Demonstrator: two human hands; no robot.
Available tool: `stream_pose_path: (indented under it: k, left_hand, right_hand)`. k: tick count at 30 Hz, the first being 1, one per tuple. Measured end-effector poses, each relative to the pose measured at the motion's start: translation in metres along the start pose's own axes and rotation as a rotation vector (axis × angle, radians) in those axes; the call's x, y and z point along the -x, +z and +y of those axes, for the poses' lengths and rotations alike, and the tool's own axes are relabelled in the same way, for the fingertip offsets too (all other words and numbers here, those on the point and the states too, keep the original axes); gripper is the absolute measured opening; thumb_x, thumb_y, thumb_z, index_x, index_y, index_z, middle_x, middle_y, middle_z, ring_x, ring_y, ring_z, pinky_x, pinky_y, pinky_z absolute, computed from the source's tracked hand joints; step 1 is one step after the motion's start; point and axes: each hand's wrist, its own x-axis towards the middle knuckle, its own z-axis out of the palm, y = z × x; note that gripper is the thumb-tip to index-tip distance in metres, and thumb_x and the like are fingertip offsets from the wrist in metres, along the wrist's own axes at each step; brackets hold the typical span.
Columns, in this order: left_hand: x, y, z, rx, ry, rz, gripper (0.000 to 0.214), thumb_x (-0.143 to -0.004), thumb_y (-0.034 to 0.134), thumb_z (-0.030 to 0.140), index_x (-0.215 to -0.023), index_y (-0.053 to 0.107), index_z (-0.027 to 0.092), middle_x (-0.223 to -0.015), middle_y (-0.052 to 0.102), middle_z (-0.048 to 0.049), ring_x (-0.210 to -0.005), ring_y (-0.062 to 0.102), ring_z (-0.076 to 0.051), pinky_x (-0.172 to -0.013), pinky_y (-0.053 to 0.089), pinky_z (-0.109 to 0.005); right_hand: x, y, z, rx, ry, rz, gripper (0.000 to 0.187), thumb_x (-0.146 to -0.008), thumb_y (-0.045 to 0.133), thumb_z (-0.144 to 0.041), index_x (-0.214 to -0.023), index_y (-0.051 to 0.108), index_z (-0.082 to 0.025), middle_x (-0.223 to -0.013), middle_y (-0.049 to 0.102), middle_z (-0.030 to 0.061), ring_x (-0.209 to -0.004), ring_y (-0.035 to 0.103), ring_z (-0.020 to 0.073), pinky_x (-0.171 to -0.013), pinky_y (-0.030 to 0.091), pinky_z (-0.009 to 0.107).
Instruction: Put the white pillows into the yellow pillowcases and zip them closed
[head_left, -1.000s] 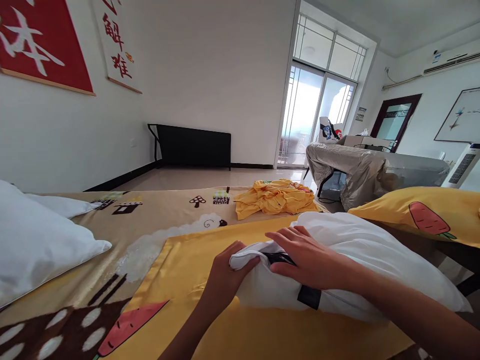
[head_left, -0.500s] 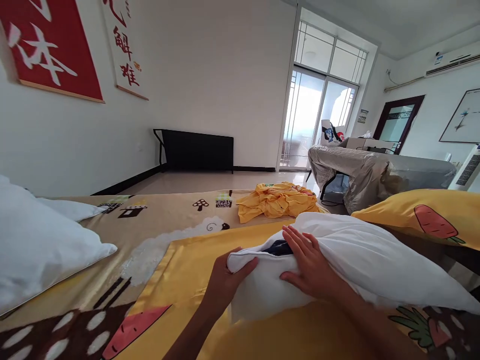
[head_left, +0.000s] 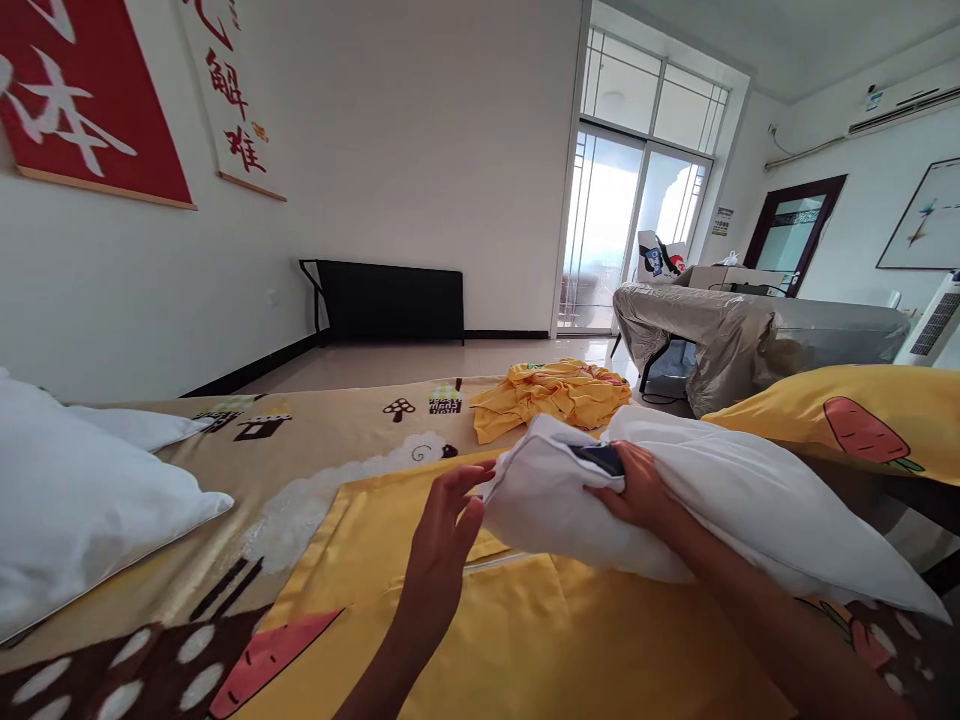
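Though left hand [head_left: 442, 525] loosened, right hand [head_left: 637, 487] grips pillow [head_left: 750, 490].

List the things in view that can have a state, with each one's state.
White pillow: bunched, partly lifted
Left grip: open, at the white pillow's edge
Right grip: closed on the white pillow
Yellow fabric: spread out, creased
Yellow cloth: crumpled
Carrot-print pillow: plump
Far table: covered by a silvery sheet

A patterned beige blanket [head_left: 330, 425] bears a flat yellow cover [head_left: 540, 640], crumpled yellow cloth [head_left: 555, 398] (far edge) and white pillows [head_left: 97, 510].
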Motion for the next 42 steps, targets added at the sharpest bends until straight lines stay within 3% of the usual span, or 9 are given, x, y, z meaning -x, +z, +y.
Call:
stream_pose_path:
  k: [2, 5, 8, 11, 18, 28, 34, 39, 42]
  left_hand:
    - [-0.004, -0.003, -0.007, -0.032, 0.010, -0.001, 0.023, -0.085, 0.048, 0.041, -0.091, 0.053, 0.020, -0.095, 0.064, -0.0047, -0.093, 0.058, -0.018, -0.079, 0.044, -0.026]
    - [-0.004, -0.001, -0.030, -0.271, -0.066, -0.370, 0.020, -0.084, 0.045, 0.035, -0.076, 0.053, 0.018, -0.075, 0.062, -0.0038, -0.075, 0.058, -0.017, -0.074, 0.046, -0.029]
    - [0.008, 0.009, -0.060, -0.543, -0.095, -0.772, 0.035, -0.086, 0.042, 0.039, -0.103, 0.061, 0.016, -0.110, 0.066, -0.0119, -0.103, 0.059, -0.023, -0.092, 0.045, -0.037]
    - [0.022, 0.020, -0.090, -0.801, -0.075, -0.942, 0.056, -0.088, 0.042, 0.041, -0.136, 0.043, 0.012, -0.145, 0.041, -0.0170, -0.135, 0.036, -0.029, -0.111, 0.028, -0.045]
    - [0.027, 0.023, -0.121, -0.980, 0.097, -0.930, 0.051, -0.085, 0.048, 0.039, -0.131, 0.047, 0.018, -0.140, 0.047, -0.0148, -0.131, 0.039, -0.029, -0.108, 0.028, -0.047]
    - [0.036, 0.023, -0.078, -0.987, 0.105, -1.046, 0.042, -0.083, 0.037, 0.021, -0.120, 0.055, 0.012, -0.123, 0.058, -0.0177, -0.113, 0.053, -0.031, -0.104, 0.033, -0.052]
    - [0.035, 0.015, -0.055, -0.725, 0.017, -1.034, 0.054, -0.070, 0.050, 0.015, -0.122, 0.056, 0.025, -0.140, 0.048, -0.0060, -0.133, 0.038, -0.025, -0.110, 0.032, -0.039]
    - [0.017, -0.013, -0.036, -1.129, -0.106, -1.144, 0.038, -0.072, 0.041, 0.009, -0.098, 0.067, 0.018, -0.105, 0.069, -0.0150, -0.094, 0.065, -0.032, -0.076, 0.051, -0.042]
    - [-0.004, -0.038, -0.031, -1.324, -0.153, -1.005, 0.035, -0.069, 0.038, 0.005, -0.083, 0.069, 0.016, -0.087, 0.071, -0.0148, -0.080, 0.067, -0.030, -0.068, 0.049, -0.039]
  right_hand:
    - [-0.014, -0.013, 0.024, 0.149, 0.018, 0.219, 0.039, -0.084, 0.046, -0.059, -0.080, 0.052, -0.020, -0.060, 0.055, 0.0028, -0.055, 0.054, 0.0191, -0.054, 0.043, 0.031]
    - [-0.043, -0.040, 0.062, 0.316, -0.015, 0.409, 0.038, -0.078, 0.051, -0.059, -0.078, 0.049, -0.021, -0.056, 0.051, 0.0008, -0.052, 0.052, 0.0192, -0.052, 0.041, 0.031]
    - [-0.073, -0.072, 0.095, 0.422, -0.050, 0.470, 0.039, -0.073, 0.052, -0.060, -0.075, 0.047, -0.021, -0.054, 0.046, 0.0004, -0.052, 0.050, 0.0197, -0.051, 0.039, 0.032]
    - [-0.095, -0.095, 0.117, 0.483, -0.108, 0.467, 0.040, -0.071, 0.050, -0.061, -0.075, 0.047, -0.021, -0.056, 0.045, 0.0014, -0.054, 0.049, 0.0202, -0.053, 0.037, 0.033]
    - [-0.091, -0.060, 0.085, 0.361, -0.394, 0.162, 0.051, -0.079, 0.035, -0.071, -0.067, 0.043, -0.022, -0.061, 0.046, 0.0043, -0.056, 0.045, 0.0180, -0.055, 0.037, 0.032]
    - [-0.023, 0.048, 0.003, -0.007, -0.469, -0.322, 0.061, -0.087, 0.021, -0.070, -0.073, 0.050, -0.019, -0.066, 0.054, 0.0066, -0.058, 0.047, 0.0178, -0.057, 0.035, 0.031]
    - [-0.022, 0.057, -0.013, -0.085, -0.391, -0.614, 0.063, -0.091, 0.013, -0.066, -0.077, 0.051, -0.018, -0.068, 0.059, 0.0061, -0.056, 0.050, 0.0154, -0.053, 0.030, 0.028]
    - [-0.025, 0.059, -0.013, -0.064, -0.318, -0.733, 0.055, -0.093, 0.022, -0.061, -0.081, 0.053, -0.017, -0.075, 0.064, 0.0074, -0.059, 0.055, 0.0159, -0.055, 0.031, 0.028]
    - [-0.025, 0.058, -0.014, -0.054, -0.309, -0.749, 0.051, -0.093, 0.027, -0.060, -0.082, 0.054, -0.017, -0.077, 0.065, 0.0069, -0.061, 0.056, 0.0161, -0.055, 0.031, 0.028]
